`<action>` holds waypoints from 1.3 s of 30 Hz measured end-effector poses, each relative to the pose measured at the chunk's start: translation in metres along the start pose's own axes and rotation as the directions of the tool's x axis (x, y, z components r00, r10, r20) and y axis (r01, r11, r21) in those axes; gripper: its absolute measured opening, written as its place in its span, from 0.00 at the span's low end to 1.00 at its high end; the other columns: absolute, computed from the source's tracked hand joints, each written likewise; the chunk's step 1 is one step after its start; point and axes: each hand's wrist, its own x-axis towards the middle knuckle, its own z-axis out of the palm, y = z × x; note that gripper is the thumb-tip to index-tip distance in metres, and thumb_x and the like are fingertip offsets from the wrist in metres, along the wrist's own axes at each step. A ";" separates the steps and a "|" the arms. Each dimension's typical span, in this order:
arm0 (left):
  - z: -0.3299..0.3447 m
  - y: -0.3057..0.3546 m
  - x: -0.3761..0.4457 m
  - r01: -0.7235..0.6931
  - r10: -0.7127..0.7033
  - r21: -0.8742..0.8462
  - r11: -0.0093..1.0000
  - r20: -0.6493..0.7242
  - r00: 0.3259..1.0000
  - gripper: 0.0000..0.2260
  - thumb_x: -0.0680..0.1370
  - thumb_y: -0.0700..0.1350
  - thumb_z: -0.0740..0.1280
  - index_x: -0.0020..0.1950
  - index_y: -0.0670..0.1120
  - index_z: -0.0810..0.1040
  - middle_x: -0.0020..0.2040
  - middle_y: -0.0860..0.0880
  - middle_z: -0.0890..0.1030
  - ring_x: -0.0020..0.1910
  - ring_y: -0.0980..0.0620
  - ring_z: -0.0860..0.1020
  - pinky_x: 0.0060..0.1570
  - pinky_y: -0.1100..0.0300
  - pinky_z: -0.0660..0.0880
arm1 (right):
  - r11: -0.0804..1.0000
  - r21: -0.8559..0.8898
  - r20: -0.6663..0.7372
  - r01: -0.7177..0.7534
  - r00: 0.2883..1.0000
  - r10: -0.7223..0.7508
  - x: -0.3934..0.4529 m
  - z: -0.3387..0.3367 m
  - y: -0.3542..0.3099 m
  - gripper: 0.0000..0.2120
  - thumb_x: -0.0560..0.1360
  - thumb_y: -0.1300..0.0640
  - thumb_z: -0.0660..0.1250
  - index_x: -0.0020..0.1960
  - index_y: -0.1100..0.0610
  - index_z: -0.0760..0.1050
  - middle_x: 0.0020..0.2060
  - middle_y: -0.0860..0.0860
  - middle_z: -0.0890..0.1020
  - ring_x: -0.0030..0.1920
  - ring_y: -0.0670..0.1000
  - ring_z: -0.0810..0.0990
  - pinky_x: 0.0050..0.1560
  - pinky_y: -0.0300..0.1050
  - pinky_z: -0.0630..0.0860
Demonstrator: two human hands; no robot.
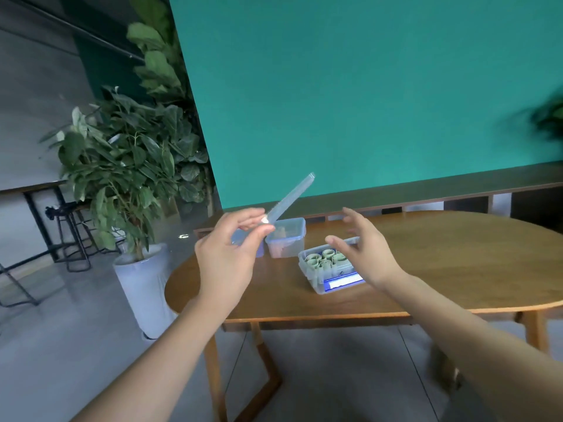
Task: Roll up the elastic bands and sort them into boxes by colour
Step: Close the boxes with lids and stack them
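- my left hand (227,254) pinches a clear plastic lid (291,196) by one end, tilted up over the oval wooden desk (457,263)
- right hand (362,254) hovers with fingers spread, holding nothing
- rolled green elastic bands (324,259) sit packed in a clear box (316,280) on the desk
- another clear box (286,240) just behind, contents blurry

Room around the wooden table (457,269)

Teal wall (365,102) stands behind the table; potted plants (128,166) left of it; grey floor (61,330) beneath; black stool (73,239) beyond the plants.
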 end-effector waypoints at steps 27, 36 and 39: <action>0.179 -0.178 0.019 0.409 -0.437 0.188 0.893 0.146 0.887 0.24 0.77 0.57 0.70 0.72 0.55 0.74 0.57 0.59 0.80 0.55 0.63 0.77 0.54 0.70 0.71 | 0.933 -0.118 -0.146 -0.340 0.935 0.322 0.084 -0.033 0.144 0.17 0.73 0.39 0.73 0.52 0.51 0.85 0.34 0.45 0.86 0.35 0.40 0.83 0.35 0.30 0.74; 0.185 -0.199 0.019 0.459 -0.529 0.348 0.818 0.139 0.837 0.18 0.79 0.56 0.68 0.67 0.54 0.79 0.59 0.51 0.83 0.60 0.49 0.79 0.62 0.58 0.72 | 0.899 -0.310 -0.082 -0.309 0.951 0.298 0.084 -0.019 0.161 0.16 0.78 0.43 0.69 0.38 0.51 0.82 0.24 0.42 0.73 0.29 0.43 0.73 0.30 0.32 0.67; 0.182 -0.202 0.018 0.469 -0.558 0.393 0.791 0.151 0.816 0.17 0.80 0.55 0.68 0.67 0.53 0.79 0.62 0.52 0.82 0.65 0.48 0.77 0.61 0.62 0.67 | 0.897 -0.296 -0.064 -0.328 0.944 0.324 0.083 -0.016 0.164 0.12 0.78 0.45 0.69 0.46 0.51 0.87 0.34 0.40 0.83 0.33 0.39 0.78 0.30 0.29 0.69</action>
